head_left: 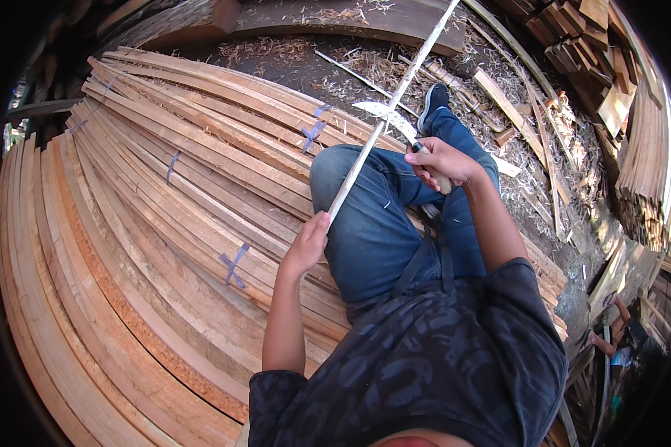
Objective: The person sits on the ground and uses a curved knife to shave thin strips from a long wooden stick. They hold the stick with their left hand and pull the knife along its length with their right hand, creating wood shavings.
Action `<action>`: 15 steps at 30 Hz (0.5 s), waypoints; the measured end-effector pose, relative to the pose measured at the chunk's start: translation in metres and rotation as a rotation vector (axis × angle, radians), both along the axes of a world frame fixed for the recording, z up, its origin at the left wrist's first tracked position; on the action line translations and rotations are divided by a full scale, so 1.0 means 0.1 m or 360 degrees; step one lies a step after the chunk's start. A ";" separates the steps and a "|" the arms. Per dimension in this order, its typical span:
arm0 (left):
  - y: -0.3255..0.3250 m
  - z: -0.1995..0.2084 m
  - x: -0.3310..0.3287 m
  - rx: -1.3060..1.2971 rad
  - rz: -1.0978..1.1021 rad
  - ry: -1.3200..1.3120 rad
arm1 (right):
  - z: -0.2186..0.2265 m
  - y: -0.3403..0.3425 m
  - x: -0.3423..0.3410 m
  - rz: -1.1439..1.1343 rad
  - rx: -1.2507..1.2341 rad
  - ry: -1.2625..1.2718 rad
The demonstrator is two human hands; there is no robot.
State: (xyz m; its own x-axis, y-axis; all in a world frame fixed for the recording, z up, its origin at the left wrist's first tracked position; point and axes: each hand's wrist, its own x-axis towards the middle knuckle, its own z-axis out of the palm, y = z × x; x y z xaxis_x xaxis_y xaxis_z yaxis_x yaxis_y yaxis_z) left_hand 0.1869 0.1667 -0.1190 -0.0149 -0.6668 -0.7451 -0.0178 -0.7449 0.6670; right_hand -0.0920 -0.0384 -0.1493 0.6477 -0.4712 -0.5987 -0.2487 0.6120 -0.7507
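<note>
My left hand (308, 242) is closed round the lower end of a long, pale wooden stick (356, 165). From there the stick slants up over my bent knee toward the far right and out of view. In my right hand (447, 162) is a knife with a curved blade (404, 124) and a light wooden handle (444, 183). The blade crosses the stick at about its middle; whether its edge touches the wood, I cannot tell.
I sit on stacked long planks (194, 246), bundled with purple ties (235, 264). Shavings (350, 56) and wood strips (522, 123) litter the ground. A thick beam (343, 18) lies at the back, stacked timber (649, 164) at right. Another person (626, 335) is at lower right.
</note>
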 end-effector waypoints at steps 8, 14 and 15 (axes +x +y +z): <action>-0.10 0.11 -0.03 0.0098 0.0005 0.0011 | -0.18 0.11 0.13 -0.0777 -0.1230 0.0545; -0.05 0.07 -0.05 0.0066 0.0032 -0.0024 | 0.06 0.34 0.07 0.0201 0.0030 0.0012; -0.03 0.03 -0.02 0.0080 0.0022 -0.0002 | 0.04 0.34 0.06 0.0370 0.0028 -0.0049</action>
State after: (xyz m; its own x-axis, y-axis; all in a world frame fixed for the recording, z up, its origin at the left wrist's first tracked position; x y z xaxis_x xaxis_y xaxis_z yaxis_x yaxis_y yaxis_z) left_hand 0.1853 0.1638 -0.1159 -0.0049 -0.6288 -0.7776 -0.0079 -0.7775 0.6288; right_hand -0.0860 -0.0040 -0.1449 0.7554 -0.2970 -0.5841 -0.3618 0.5542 -0.7496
